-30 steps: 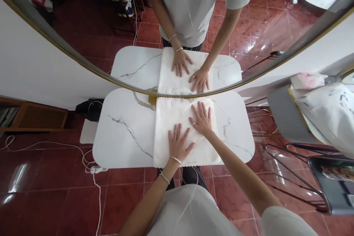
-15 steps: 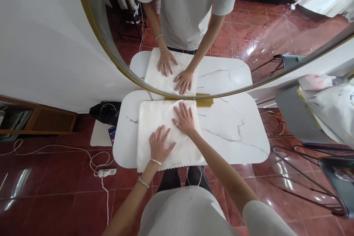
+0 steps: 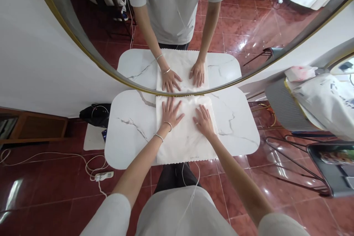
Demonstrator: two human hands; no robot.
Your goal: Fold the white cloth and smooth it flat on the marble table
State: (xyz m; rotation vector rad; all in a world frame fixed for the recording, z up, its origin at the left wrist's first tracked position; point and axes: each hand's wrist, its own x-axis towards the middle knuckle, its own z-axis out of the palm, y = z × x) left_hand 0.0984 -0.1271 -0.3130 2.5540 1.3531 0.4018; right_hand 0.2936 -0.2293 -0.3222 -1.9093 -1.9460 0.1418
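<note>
A white folded cloth [image 3: 186, 138] lies flat on a small white marble table [image 3: 129, 132], running from the mirror to the near edge. My left hand [image 3: 170, 112] rests open and flat on the cloth's far left part, bracelets on the wrist. Also open and flat, my right hand [image 3: 204, 121] presses on the cloth's far right part, a ring on one finger. Both hands sit side by side near the mirror.
A large gold-framed mirror [image 3: 83, 49] stands against the table's far edge and reflects me. A black bag [image 3: 95, 114] and a power strip [image 3: 103, 175] with cables lie on the red tile floor at left. Metal chairs [image 3: 312, 155] and white bags [image 3: 326, 107] stand at right.
My left hand has slid away from me up the cloth toward the mirror. My right hand has shifted to the right, so the hands now lie apart, side by side.
</note>
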